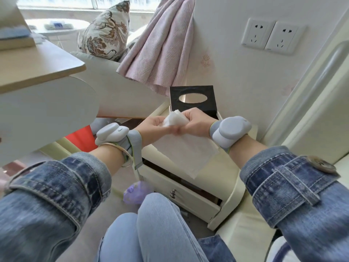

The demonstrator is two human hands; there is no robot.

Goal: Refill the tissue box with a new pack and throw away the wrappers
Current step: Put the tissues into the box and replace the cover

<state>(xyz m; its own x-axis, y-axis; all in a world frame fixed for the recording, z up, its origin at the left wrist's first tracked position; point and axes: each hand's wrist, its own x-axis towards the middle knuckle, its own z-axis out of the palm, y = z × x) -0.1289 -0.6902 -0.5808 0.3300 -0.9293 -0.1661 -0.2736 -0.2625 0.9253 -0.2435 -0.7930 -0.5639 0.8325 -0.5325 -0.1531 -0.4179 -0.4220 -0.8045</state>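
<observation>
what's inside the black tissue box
Through the oval opening of the tissue box only a pale surface shows, no tissue poking out. The rest of the inside is hidden by its black walls and the hands in front.

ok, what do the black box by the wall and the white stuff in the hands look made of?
Black square tissue box: looks like matte leatherette or covered board; dull, faintly textured top with a cut oval opening. Hard to confirm.
White wad of tissue: thin soft paper, crumpled and layered edges, pinched between the left hand and right hand.
</observation>
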